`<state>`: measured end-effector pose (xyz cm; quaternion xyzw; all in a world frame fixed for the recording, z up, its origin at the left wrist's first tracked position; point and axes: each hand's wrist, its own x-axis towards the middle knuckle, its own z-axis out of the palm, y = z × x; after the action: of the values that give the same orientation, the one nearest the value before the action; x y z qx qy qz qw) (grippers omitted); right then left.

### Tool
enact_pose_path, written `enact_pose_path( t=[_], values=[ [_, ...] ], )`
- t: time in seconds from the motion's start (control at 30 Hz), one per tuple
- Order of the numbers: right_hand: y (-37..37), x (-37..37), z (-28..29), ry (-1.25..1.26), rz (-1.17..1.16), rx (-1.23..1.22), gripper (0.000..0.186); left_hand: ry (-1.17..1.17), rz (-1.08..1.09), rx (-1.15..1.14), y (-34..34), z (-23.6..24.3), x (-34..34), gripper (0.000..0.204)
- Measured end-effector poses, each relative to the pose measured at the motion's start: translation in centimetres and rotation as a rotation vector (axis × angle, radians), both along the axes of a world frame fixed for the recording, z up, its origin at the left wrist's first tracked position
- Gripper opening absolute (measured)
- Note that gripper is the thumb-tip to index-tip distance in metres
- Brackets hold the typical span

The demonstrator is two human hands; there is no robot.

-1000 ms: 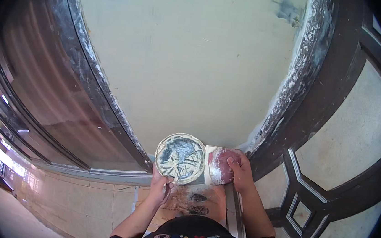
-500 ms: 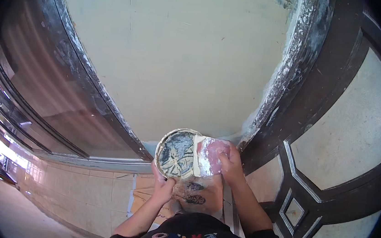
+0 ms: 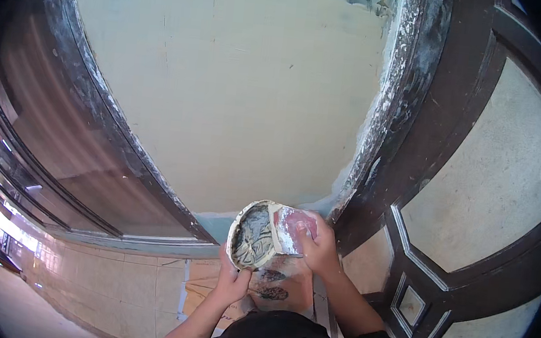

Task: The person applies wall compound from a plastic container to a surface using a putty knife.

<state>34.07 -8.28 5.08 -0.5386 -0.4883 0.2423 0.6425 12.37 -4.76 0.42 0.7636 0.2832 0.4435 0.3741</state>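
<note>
My left hand [image 3: 231,282] grips the near left side of a round tub [image 3: 252,236], its inside smeared with cream putty over a dark grey bottom. The tub is tilted. In my right hand [image 3: 320,245] is a flat red putty scraper [image 3: 292,228], thumb on top and fingers beneath. Cream putty coats the scraper's left edge, which meets the tub's right rim. Beyond the tub rises a wall panel [image 3: 225,99] covered in pale, smooth putty. My right hand's fingers are mostly hidden under the scraper.
Dark, paint-smeared frame posts [image 3: 119,115] flank the panel. To the right stands a dark lattice door [image 3: 429,275] with pale panes. Flattened cardboard [image 3: 299,279] lies underfoot on the floor. A tiled ledge [image 3: 104,277] and a dark-framed window [image 3: 41,179] are at left.
The tub has tipped further, its opening now looking narrower. Tub and scraper sit slightly lower in view, the scraper still against the rim. The whole view has shifted a little.
</note>
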Motion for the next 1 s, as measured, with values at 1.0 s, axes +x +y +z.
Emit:
enact_pose_path(
  t=[1.0],
  values=[
    [3.2,-4.1,2.0,-0.543,-0.089,0.387,0.037,-0.014,0.015,0.047,2.7,0.8,-4.2,0.064]
  ],
)
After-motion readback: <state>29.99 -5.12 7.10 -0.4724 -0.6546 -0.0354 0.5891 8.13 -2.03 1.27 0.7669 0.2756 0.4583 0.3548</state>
